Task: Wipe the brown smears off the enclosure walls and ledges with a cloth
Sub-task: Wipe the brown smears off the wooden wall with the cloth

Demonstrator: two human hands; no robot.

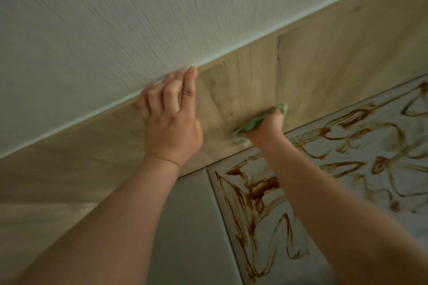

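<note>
My right hand (266,126) grips a bunched green cloth (251,124) and presses it against the wood-grain ledge (324,58), low on the band near its lower edge. My left hand (172,113) rests on the same wooden band further left, fingers straight and reaching up to the seam with the white textured wall (115,18). Brown smears (254,192) cover the pale panel (342,169) below and to the right of the cloth. The wood around the cloth looks blurred.
A plain grey panel (190,227) lies below the ledge between my forearms, split from the smeared panel by a thin seam. The wooden band runs diagonally from lower left to upper right.
</note>
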